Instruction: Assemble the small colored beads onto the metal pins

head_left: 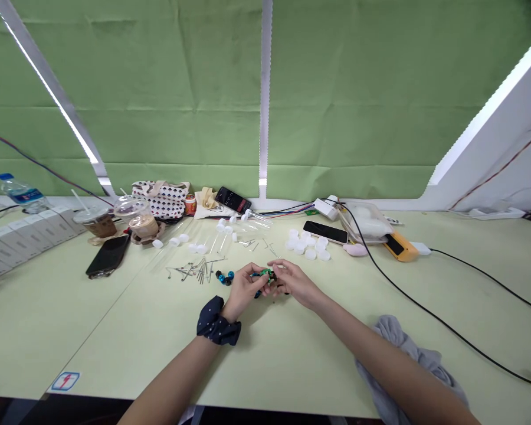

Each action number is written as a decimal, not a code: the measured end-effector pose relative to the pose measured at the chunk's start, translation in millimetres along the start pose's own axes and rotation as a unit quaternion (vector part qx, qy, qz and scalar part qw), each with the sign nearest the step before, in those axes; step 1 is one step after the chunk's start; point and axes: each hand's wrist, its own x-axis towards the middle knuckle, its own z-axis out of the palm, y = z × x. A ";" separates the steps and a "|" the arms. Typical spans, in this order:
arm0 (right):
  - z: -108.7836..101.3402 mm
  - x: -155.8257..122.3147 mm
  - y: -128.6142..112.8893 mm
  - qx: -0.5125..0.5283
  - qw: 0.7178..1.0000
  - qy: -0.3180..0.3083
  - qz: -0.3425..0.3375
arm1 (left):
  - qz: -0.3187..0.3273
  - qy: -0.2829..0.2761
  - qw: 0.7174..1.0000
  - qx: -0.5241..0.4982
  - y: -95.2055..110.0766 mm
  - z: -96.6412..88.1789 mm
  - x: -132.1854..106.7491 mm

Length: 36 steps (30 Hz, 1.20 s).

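Note:
My left hand (246, 289), with a dark dotted scrunchie (218, 321) round its wrist, pinches a small green and dark piece (269, 275). Opposite it, the closed fingers of my right hand (294, 281) meet the same piece, whose exact kind is too small to make out. Blue and black beads (225, 278) lie just left of my left hand, and more blue and black bits show partly hidden beneath the fingers. Thin bent metal pins (199, 270) are scattered to the left. Beyond my hands lie several white caps (307, 245).
Clear tubes with white caps (199, 248) lie behind the pins. Drink cups (144, 225), a black phone (108, 256) and white boxes (20, 241) stand left. At right are another phone (325, 232), a yellow device (400, 246), a long black cable (407, 303) and grey cloth (407, 348).

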 end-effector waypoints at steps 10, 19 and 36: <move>1.0 2.3 3.9 -0.009 1.000 0.007 0.006 | -0.015 0.014 1.000 -0.005 4.7 -0.3 0.7; 2.3 2.0 1.5 0.007 1.000 0.003 0.022 | -0.009 0.013 1.000 0.001 5.3 1.4 0.1; 3.0 1.8 1.2 0.034 0.999 0.019 0.016 | -0.024 0.017 1.000 -0.009 6.2 2.7 -0.3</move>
